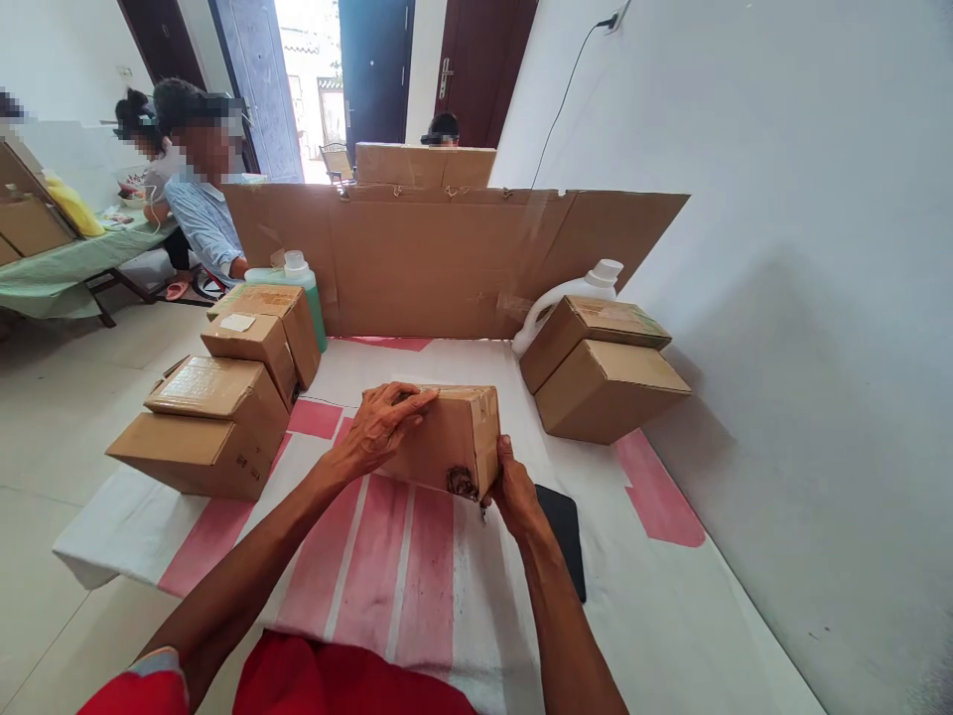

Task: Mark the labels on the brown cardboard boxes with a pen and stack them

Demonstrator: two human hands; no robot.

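Note:
Over the middle of the table I have a small brown cardboard box (432, 442) between my two hands. My left hand (383, 422) rests across its top left edge, fingers reaching over the top and pressing on the box. At the lower right side, my right hand (515, 487) grips the box with the thumb up along its end; the other fingers are mostly hidden. A dark, tangled-looking patch (463, 483) shows near the bottom corner of the front face. Just below that corner hangs a small shiny bit (484, 513), too small to name.
Several cardboard boxes (201, 427) stand at left beside a green-liquid jug (317, 308). At right, two boxes (607, 387) stand before a white jug (551, 298). A cardboard panel (424, 258) closes the back. A black flat object (564, 536) lies right. People sit beyond.

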